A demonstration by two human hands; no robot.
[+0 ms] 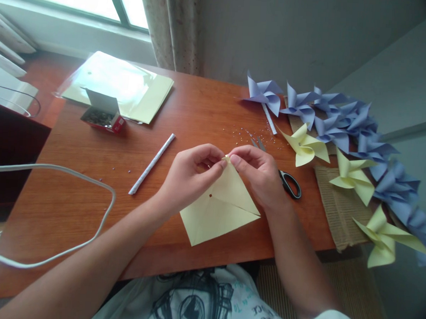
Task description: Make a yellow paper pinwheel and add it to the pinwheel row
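Note:
Both hands pinch the top corner of a yellow paper square, which has a small hole in its middle and a slit running in from the right corner. My left hand grips that corner between thumb and fingers. Close against it, my right hand is closed on the same corner, fingertips nearly touching. The pinched tip is mostly hidden. Scissors with black handles lie partly behind my right hand. To the left of my left hand rests a rolled white paper stick.
Yellow pinwheels and several blue pinwheels line the right side, some on corrugated cardboard. A small open box stands before yellow sheets in plastic. Tiny paper bits are scattered. A white cable loops at left.

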